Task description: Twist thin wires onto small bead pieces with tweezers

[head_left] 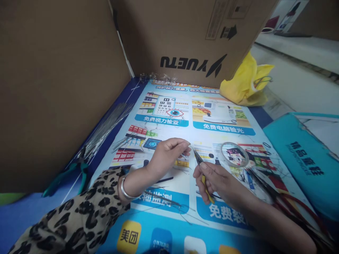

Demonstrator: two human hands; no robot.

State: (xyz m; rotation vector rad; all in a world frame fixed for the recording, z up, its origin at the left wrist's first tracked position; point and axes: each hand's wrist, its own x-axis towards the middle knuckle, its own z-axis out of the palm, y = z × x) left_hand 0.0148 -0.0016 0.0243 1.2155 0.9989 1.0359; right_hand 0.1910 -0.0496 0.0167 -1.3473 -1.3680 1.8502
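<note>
Over a printed poster (190, 176) my left hand (168, 153) pinches a thin wire (191, 146) between thumb and forefinger. My right hand (218, 178) is closed around needle-nose pliers (197, 157) with yellow handles. The plier tip is at the wire, close to my left fingertips; whether the jaws grip it is too small to tell. Right of my right hand lies a roll of clear tape (246, 157). Large scissors (265, 187) with red handles rest beside my right forearm, which partly hides them.
Cardboard panels (185, 31) stand at the left and back. A bundle of thin wires (111, 121) and teal-handled pliers (84, 173) lie at the left. A yellow bag (242, 86) and a teal shoebox (299, 155) are at the right. Loose wire bits lie on the poster.
</note>
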